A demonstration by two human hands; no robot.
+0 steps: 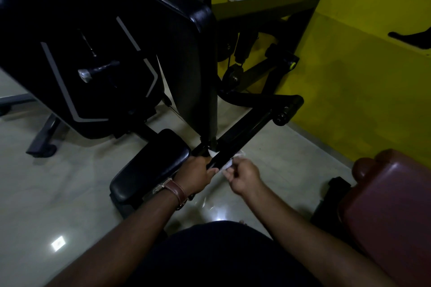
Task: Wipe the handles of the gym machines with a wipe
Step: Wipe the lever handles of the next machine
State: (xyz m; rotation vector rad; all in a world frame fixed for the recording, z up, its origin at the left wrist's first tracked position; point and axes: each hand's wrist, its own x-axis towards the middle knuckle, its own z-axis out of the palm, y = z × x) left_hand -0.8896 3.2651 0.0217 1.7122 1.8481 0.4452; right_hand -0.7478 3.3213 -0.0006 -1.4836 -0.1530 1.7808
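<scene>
Down low, both hands work at the near end of a black bar handle (235, 144) that runs diagonally up and right from the machine's frame. The left hand (197, 173) has its fingers curled round the handle's near end, thumb lying along it, and a brown leather watch strap (177, 190) circles the wrist. The right hand (243, 176) pinches a crumpled white wipe (229, 164) between curled fingers and thumb, and the wipe presses against the right side of the bar just beside the left hand. The handle looks smooth, hard and rectangular in section, ending far off in a rounded black roller (288, 109). Just left of the hands lies a padded black seat (151, 168) with a slightly glossy vinyl skin, and above it rises a tall back pad (193, 58) of the same material. A maroon padded bench (391, 207) sits at the right, on a pale, shiny tiled floor (46, 193) before a yellow wall (361, 65).
</scene>
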